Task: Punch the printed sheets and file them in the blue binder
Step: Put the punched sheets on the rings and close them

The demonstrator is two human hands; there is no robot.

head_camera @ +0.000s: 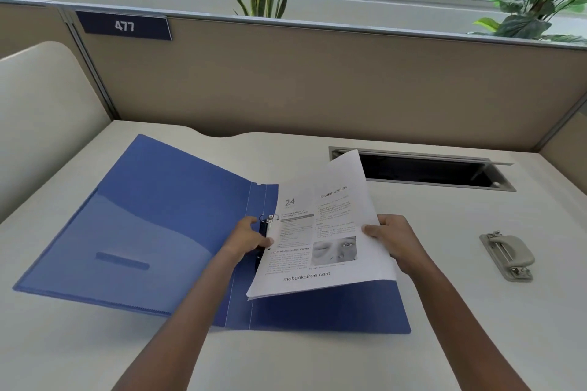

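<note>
My two forearms reach up from the bottom edge over the pale table. My left hand is closed around the left margin of the printed sheets, right at the dark ring clip on the spine of the blue binder. My right hand pinches the sheets' right edge, thumb on top and fingers underneath. The sheets are held between both hands, tilted, with their right side lifted above the binder's right cover and their left margin down at the rings. The binder lies open and flat on the table, its left cover spread out well to the left of my hands. The grey hole punch sits on the table off to the right, apart from my right hand. A dark cable slot is cut into the table behind the sheets
</note>
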